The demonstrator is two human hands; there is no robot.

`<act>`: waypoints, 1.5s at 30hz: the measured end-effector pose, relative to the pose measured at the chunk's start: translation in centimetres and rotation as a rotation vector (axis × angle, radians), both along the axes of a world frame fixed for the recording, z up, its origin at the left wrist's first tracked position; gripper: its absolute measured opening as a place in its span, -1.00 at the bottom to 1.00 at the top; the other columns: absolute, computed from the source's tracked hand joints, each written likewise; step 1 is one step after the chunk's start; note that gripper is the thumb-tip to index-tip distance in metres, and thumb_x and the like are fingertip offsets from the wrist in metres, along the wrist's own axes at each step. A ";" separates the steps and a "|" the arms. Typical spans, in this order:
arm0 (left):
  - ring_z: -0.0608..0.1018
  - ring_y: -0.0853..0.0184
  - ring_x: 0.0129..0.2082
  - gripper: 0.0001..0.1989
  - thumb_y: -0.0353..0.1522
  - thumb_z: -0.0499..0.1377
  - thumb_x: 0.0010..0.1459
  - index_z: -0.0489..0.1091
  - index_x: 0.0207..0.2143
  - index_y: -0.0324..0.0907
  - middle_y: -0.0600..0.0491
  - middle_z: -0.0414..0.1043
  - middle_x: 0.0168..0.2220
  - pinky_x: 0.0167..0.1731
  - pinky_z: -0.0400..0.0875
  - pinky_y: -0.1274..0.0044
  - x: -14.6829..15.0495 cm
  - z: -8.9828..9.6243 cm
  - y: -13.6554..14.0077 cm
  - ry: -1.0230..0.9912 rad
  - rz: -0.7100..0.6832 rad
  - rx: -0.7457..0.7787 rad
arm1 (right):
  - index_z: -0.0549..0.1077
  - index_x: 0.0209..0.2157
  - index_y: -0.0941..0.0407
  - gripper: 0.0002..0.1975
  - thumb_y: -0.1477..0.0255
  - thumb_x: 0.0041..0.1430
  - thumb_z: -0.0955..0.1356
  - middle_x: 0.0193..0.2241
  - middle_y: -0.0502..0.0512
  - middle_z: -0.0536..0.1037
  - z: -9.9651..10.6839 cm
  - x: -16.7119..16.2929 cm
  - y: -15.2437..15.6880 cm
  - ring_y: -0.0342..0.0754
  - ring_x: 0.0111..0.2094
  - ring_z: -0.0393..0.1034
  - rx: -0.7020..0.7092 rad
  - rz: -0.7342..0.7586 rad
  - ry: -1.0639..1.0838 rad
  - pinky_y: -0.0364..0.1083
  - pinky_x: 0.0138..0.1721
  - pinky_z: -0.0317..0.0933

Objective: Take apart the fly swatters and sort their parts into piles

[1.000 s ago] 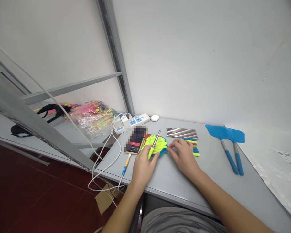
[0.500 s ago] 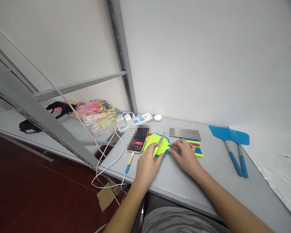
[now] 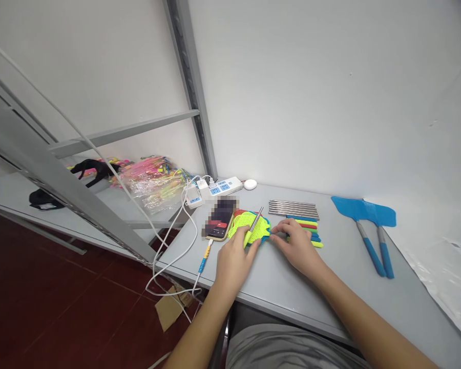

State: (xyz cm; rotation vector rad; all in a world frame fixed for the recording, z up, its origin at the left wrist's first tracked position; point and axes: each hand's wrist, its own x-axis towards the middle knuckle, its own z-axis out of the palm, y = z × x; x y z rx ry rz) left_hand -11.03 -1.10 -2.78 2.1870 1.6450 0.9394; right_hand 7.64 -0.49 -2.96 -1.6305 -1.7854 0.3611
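My left hand (image 3: 234, 259) is closed around a yellow-green fly swatter handle (image 3: 247, 238) with a short metal rod pointing up and away. Under that rod lies a small stack of mesh fly swatter heads: a yellow-green head (image 3: 243, 224) on top, with red and blue edges showing beneath. My left fingertips rest against the stack's near side. At the stack's right end, my right hand (image 3: 296, 245) has its thumb and fingers pinched at the narrow neck; exactly which head they grip is partly hidden. Beyond my right hand lie several coloured handles (image 3: 311, 225) and metal rods (image 3: 294, 209).
A phone (image 3: 219, 219) on a charging cable lies left of the heads. Behind it are a power strip (image 3: 230, 185) and a white round object (image 3: 250, 184). Two blue fly swatters (image 3: 369, 212) lie at right, beside white plastic sheeting (image 3: 438, 271). A metal frame (image 3: 194, 92) rises at left.
The yellow-green head has shifted slightly on the stack, and more of the red one shows behind it. Both hands stay almost in place, the left still with the handle.
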 end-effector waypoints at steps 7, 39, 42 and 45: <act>0.61 0.15 -0.27 -0.66 -0.17 0.05 0.30 0.28 0.05 -0.11 -0.05 0.56 -0.16 -0.41 0.33 0.50 0.3 -0.1 -0.3 0.155 0.023 0.014 | 0.47 -0.31 0.04 -0.88 0.31 0.12 0.37 -0.20 0.10 0.44 -0.2 -0.4 -0.2 0.10 -0.11 0.32 0.068 0.006 -0.069 0.03 -0.19 -0.02; 0.53 0.14 -0.05 -0.73 -0.24 0.04 0.29 0.28 0.01 -0.09 -0.04 0.47 -0.02 -0.13 0.38 0.40 -0.1 0.2 -0.1 -0.126 -0.010 -0.029 | 0.43 -0.23 -0.10 -0.87 0.39 0.16 0.40 -0.38 -0.11 0.58 1.5 7.4 -9.3 -0.13 -0.40 0.48 0.574 0.160 -0.613 0.17 0.16 -0.10; 0.51 0.15 -0.02 -0.71 -0.22 0.02 0.30 0.27 0.01 -0.11 -0.06 0.45 0.01 -0.10 0.37 0.40 -0.2 0.3 -0.1 -0.144 -0.018 -0.012 | 0.42 -0.27 -0.06 -0.78 0.40 0.04 0.47 -0.44 -0.07 0.59 1.9 8.8 -11.9 -0.10 -0.50 0.48 0.723 0.090 -0.591 0.20 0.11 0.01; 0.54 0.18 -0.09 -0.71 -0.20 0.00 0.31 0.30 -0.03 -0.14 -0.05 0.49 -0.08 -0.16 0.38 0.43 -0.3 0.5 -0.4 -0.160 -0.036 0.008 | 0.41 -0.31 -0.04 -0.76 0.40 -0.01 0.50 -0.45 -0.03 0.61 2.0 9.7 -13.4 -0.04 -0.48 0.51 0.790 0.079 -0.639 0.23 0.09 0.04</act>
